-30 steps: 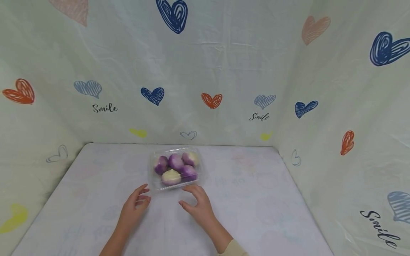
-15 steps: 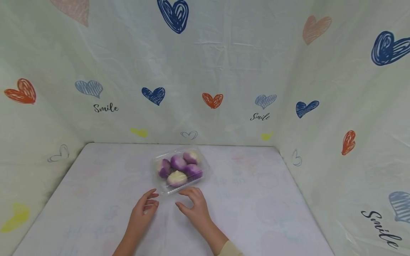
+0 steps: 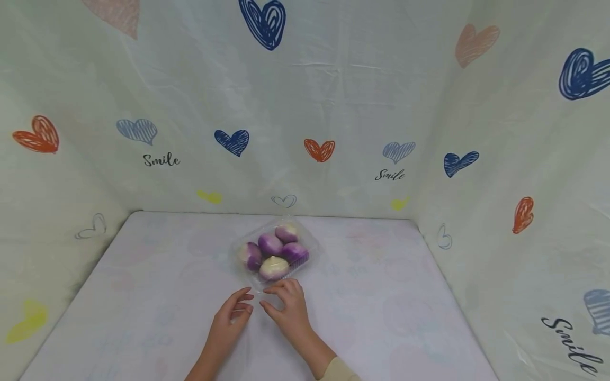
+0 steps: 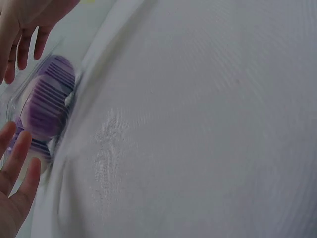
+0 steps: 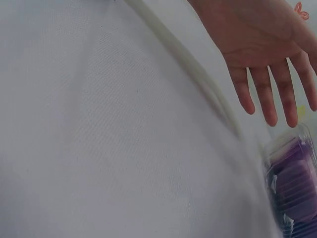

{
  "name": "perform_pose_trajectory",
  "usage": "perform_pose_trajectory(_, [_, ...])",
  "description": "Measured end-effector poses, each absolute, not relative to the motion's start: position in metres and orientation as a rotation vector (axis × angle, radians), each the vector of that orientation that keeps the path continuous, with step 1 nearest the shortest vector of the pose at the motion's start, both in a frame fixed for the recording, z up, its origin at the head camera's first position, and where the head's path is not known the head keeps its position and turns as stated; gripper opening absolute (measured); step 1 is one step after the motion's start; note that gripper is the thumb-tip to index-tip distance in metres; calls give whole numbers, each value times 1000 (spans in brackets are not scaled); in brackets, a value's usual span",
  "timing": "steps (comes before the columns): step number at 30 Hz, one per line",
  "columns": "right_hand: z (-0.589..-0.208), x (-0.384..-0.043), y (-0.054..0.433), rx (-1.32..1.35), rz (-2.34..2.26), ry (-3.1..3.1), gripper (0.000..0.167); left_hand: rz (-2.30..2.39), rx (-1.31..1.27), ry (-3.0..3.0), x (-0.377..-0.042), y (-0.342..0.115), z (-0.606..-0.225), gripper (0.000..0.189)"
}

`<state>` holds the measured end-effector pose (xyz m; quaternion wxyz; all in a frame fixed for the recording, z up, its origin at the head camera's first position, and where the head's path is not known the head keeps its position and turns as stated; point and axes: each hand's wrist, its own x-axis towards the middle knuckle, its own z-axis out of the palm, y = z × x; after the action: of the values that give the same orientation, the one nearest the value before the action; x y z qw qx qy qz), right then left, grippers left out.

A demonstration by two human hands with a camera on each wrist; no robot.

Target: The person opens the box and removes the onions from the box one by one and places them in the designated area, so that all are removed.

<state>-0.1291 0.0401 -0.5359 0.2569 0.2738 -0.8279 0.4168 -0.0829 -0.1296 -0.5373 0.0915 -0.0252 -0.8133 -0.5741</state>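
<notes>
"Container position, head view?"

"Clear plastic container (image 3: 304, 236), just below the centre of the frame, on the pale table cover (image 3: 376, 296). Set askew: one corner points down toward the hands. Five purple-and-white bulbs (image 3: 270, 244) visible inside, a mostly white one nearest the hands."

"Left hand?"

"Left hand (image 3: 232, 313), lower centre of the frame. Fingers relaxed and slightly bent, unclenched. Container lies above and to the right of its fingertips, near them."

"Right hand?"

"Right hand (image 3: 289, 307), lower centre, just to the right of the other; beige sleeve (image 3: 339, 370) at the bottom edge. Thumb and forefinger spread apart, gap facing the left. Container lies directly above, its near edge just beside the fingertips. Contact: cannot tell."

"Wrist views?"

"Left wrist: container at the left edge of the frame, between a hand at upper left and another at lower left. Right wrist: container at lower right, just below the extended fingertips of the hand at upper right."

"Surroundings?"

"Pale backdrop (image 3: 305, 95) across the upper frame, printed with coloured hearts and 'Smile' lettering."
</notes>
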Motion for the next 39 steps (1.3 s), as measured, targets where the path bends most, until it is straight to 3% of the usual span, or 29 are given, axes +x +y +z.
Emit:
perform_pose_trajectory(20, [-544,-144,39,768,925,-2251,25,-2130,160,-2208,-95,-114,-541,27])
perform_pose_trajectory(25, [-546,-144,38,787,899,-2246,26,-2194,240,-2223,-100,-114,-547,32])
perform_pose_trajectory(39, [-545,-143,38,810,829,-2209,15,-2461,316,-2095,-110,-111,-552,30])
